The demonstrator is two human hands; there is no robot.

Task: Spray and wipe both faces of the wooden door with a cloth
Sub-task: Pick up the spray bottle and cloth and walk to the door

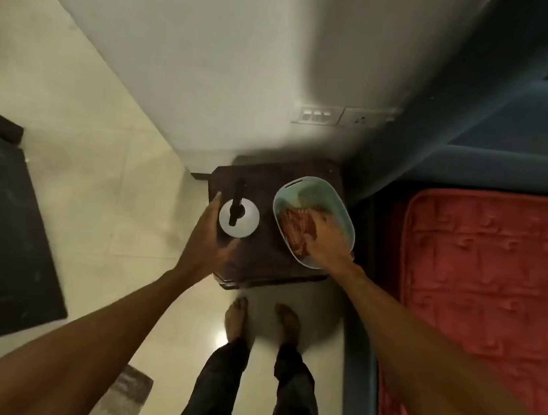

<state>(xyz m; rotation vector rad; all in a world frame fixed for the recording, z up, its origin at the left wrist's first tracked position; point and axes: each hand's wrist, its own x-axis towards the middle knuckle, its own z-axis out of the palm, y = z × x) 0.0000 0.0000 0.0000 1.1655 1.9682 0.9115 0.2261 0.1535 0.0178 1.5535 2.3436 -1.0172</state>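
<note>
Left grip (208, 237) wraps spray bottle (239, 217) on worktop (259, 260). Right grip (325, 241) on red cloth (297, 231) in basin (322, 196), closure unclear. Advice: bunch cloth whole, lift bottle straight, nozzle away from me.

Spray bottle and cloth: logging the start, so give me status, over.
Left hand wrapped round spray bottle on side table. Right hand on red cloth in green tub, grip unclear. Nothing blocking either.
</note>
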